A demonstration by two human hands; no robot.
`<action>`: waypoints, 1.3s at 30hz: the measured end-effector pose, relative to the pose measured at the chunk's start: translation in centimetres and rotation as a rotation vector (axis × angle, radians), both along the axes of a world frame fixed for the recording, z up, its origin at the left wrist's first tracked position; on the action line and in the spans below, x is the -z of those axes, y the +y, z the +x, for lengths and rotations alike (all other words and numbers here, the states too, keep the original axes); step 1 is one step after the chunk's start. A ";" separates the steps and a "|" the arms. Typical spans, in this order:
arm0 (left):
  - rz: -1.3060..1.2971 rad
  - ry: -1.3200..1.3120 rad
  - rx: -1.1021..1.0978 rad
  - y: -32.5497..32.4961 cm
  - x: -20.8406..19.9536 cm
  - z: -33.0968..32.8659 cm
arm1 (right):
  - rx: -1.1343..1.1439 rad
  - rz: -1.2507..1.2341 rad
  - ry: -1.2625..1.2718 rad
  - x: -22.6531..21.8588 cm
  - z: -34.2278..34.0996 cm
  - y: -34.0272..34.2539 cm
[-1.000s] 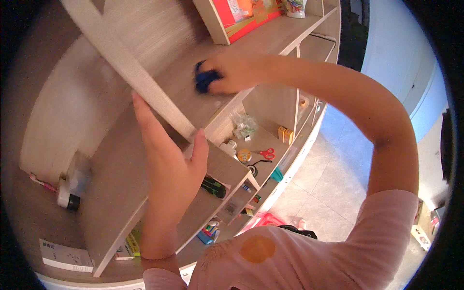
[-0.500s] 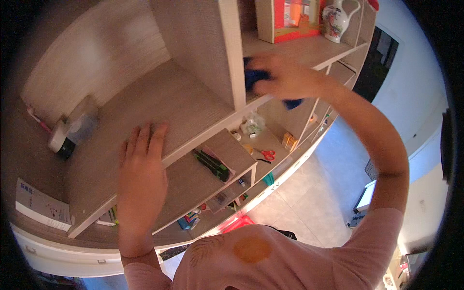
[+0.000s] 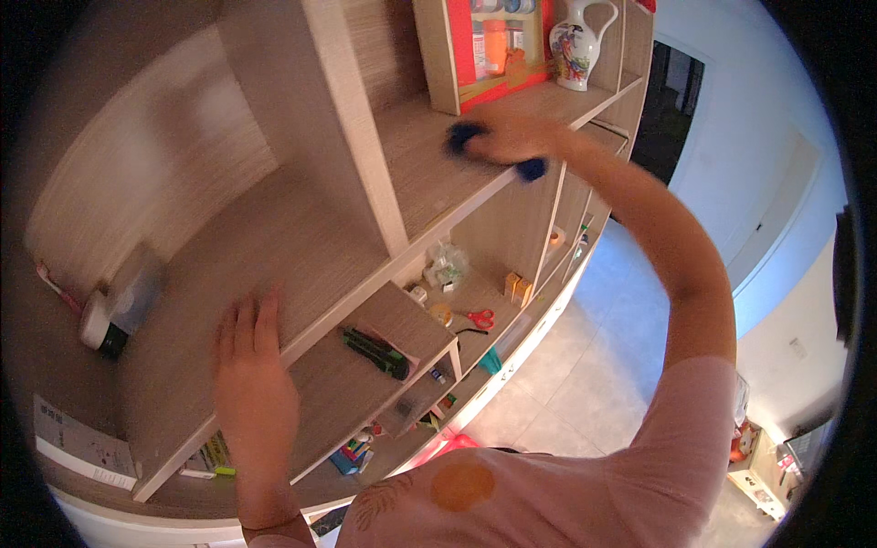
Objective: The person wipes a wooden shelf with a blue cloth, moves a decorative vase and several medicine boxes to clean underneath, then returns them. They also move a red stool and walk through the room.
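My right hand [image 3: 516,137] is closed around a dark blue cloth [image 3: 532,169], part of which sticks out on either side of the fingers. Cloth and hand are on the upper right shelf [image 3: 416,169], near its front edge and just below a red-and-wood box [image 3: 445,64]. A white painted vase [image 3: 577,46] with a handle stands close behind that hand. My left hand [image 3: 256,374] lies on the front of the left shelf [image 3: 274,242], fingers stretched out, holding nothing. An upright divider [image 3: 352,128] separates the two compartments.
Lower shelves hold a black-and-green box cutter [image 3: 375,353], red scissors [image 3: 480,318], a small orange box [image 3: 517,289] and a clear plastic bag [image 3: 448,263]. At the left are a white bottle with a black cap [image 3: 102,329] and a white box [image 3: 78,447].
My right hand has slid the cloth away from the divider toward the vase. The whole view has shifted, and my left hand stays on the left shelf's front.
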State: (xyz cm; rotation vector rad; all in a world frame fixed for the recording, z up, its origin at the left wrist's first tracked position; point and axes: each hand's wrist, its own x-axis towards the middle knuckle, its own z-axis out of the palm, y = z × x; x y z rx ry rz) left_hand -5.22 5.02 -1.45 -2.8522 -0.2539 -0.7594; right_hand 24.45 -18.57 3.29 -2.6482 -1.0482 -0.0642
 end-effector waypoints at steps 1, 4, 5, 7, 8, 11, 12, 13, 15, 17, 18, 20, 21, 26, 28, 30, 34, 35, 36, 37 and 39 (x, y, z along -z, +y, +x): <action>0.000 0.010 -0.017 -0.1 -0.1 -0.2 | -0.249 0.123 -0.029 1.1 -1.4 2.5; 0.017 0.016 -0.060 -0.3 0.1 -1.3 | -0.603 0.271 -0.293 1.8 -4.6 6.2; 0.032 0.008 -0.075 -0.3 -0.2 -1.3 | -0.505 0.241 -0.264 1.4 -3.6 5.5; 0.016 0.005 -0.067 -0.3 -0.4 -1.4 | -0.227 0.167 -0.166 1.1 -0.4 3.0; 0.007 -0.001 -0.060 -0.4 -0.4 -1.4 | -0.040 0.121 -0.119 0.6 1.8 0.9; 0.075 -0.010 -0.015 0.2 -0.2 -0.9 | 0.201 0.154 -0.420 1.9 10.3 -7.4; 0.076 -0.006 -0.028 0.3 0.0 -0.8 | 0.309 0.152 -0.480 1.7 11.0 -7.6; 0.076 -0.003 -0.037 0.2 0.2 -0.7 | 0.362 0.118 -0.490 1.7 11.8 -7.6; 0.075 0.012 -0.045 0.1 0.5 -0.2 | 0.462 0.036 -0.495 2.0 10.4 -6.3; 0.075 0.013 -0.025 -0.2 0.5 0.8 | 0.284 0.002 -0.338 2.1 7.6 -5.1; 0.064 0.020 -0.033 -0.4 0.5 1.6 | 0.138 0.055 -0.226 0.9 3.4 -3.1; 0.083 0.052 -0.161 -0.7 -0.9 -2.2 | -0.288 0.164 -0.258 0.7 0.2 4.3; 0.077 0.052 -0.155 -0.7 -0.8 -2.3 | -0.419 0.201 -0.346 1.1 -0.4 6.4; 0.150 0.028 -0.048 0.6 1.1 1.1 | -0.033 -0.106 -0.266 1.3 6.9 11.4; 0.165 0.002 -0.058 0.6 0.7 0.4 | 0.061 -0.139 -0.305 1.7 10.3 14.7; 0.150 -0.032 -0.035 0.5 0.7 0.4 | 0.251 -0.029 -0.355 2.2 10.4 15.5; 0.148 -0.080 -0.094 -0.4 -0.1 -1.3 | 0.339 0.027 -0.363 0.5 8.9 19.0; 0.156 -0.073 -0.147 -0.2 -0.1 -2.3 | 0.265 0.012 -0.328 0.4 7.9 20.9; 0.112 -0.086 -0.099 -0.1 0.5 -1.2 | 0.213 -0.039 -0.277 0.2 8.9 18.4; 0.068 -0.095 -0.056 0.0 1.0 -0.1 | 0.157 -0.086 -0.222 0.5 9.6 16.4; 0.016 -0.077 -0.041 -0.4 1.3 0.8 | 0.010 -0.087 -0.236 1.7 9.2 16.2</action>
